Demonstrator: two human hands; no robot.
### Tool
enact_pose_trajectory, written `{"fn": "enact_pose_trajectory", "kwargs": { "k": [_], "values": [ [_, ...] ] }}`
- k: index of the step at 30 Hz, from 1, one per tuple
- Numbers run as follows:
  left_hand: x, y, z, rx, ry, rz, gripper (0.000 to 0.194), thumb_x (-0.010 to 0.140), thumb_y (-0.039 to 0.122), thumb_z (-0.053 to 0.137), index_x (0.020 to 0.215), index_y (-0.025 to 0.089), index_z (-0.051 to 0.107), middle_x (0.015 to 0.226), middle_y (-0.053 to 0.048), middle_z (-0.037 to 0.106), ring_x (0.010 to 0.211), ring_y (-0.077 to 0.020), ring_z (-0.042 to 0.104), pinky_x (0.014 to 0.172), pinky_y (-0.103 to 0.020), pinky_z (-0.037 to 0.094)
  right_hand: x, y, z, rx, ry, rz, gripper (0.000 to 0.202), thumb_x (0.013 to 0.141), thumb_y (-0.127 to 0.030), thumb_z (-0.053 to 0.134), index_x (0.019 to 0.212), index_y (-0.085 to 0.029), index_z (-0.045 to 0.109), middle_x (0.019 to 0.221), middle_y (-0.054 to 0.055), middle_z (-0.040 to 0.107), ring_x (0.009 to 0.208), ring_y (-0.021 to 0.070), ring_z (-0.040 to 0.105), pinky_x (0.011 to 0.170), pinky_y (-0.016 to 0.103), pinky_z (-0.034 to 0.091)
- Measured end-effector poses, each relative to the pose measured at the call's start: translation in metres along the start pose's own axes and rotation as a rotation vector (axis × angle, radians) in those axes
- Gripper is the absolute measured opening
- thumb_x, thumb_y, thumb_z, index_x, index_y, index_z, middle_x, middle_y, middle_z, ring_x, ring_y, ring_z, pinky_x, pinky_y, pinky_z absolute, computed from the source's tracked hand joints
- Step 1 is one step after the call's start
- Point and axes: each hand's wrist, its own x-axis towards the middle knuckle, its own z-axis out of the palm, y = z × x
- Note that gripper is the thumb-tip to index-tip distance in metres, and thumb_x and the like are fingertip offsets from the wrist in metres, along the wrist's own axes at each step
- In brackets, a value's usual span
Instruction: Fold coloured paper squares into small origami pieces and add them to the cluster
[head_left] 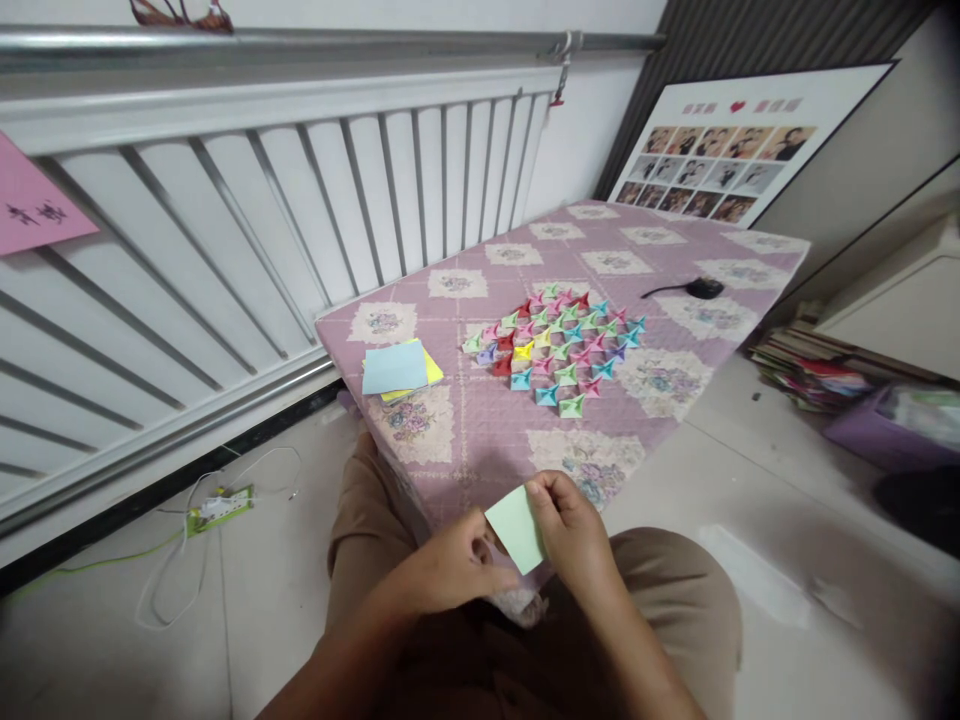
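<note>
A light green square of paper [517, 530] is held over the near corner of the table, above my lap. My right hand [574, 525] pinches its upper right edge between thumb and fingers. Beside the paper's left edge is my left hand [454, 565], its thumb stretched out below the sheet and apart from its bent fingers; the fingertips are partly hidden at the paper's left corner. Farther up the table stand several small folded paper pieces [566, 375] in green, pink, blue, red and yellow, set out in slanting rows. To their left lies a stack of paper squares [395, 368], blue over yellow.
A patterned pink cloth covers the table [487, 440]. On its far right lies a black object with a thin handle [703, 288]. A white radiator [322, 200] runs along the left side. A power strip [221, 508] with cables sits on the floor. A photo board [712, 150] leans behind.
</note>
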Motion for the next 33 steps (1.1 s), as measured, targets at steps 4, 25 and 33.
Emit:
{"fn": "enact_pose_trajectory", "kwargs": {
  "k": [4,25,33],
  "values": [
    [0.01,0.001,-0.014,-0.01,0.156,0.021,0.019,0.08,0.023,0.053,0.097,0.016,0.059,0.084,0.0,0.059,0.075,-0.0122,0.052,0.068,-0.023,0.039,0.002,-0.001,0.006,-0.037,-0.121,-0.07,0.023,0.086,-0.039,0.047,0.071,-0.021,0.051,0.061,-0.003,0.049,0.057,0.0121,0.045,0.053,0.023,0.036],
    [0.041,-0.03,-0.013,-0.309,0.452,-0.03,0.02,0.072,0.034,0.063,0.071,0.017,0.053,0.063,0.005,0.051,0.057,-0.0083,0.045,0.055,-0.02,0.036,0.008,0.035,0.011,0.353,-0.349,0.288,0.029,0.079,-0.047,0.061,0.079,-0.018,0.057,0.06,-0.006,0.049,0.055,0.0085,0.04,0.054,0.022,0.033],
    [0.049,-0.024,-0.021,-0.147,0.443,-0.048,0.009,0.075,0.026,0.054,0.073,0.019,0.049,0.057,0.006,0.049,0.052,-0.0091,0.045,0.052,-0.02,0.035,0.014,0.043,0.005,0.176,-0.332,0.198,0.028,0.08,-0.046,0.055,0.084,-0.018,0.06,0.066,-0.003,0.055,0.058,0.0117,0.046,0.056,0.025,0.036]
  ]
}}
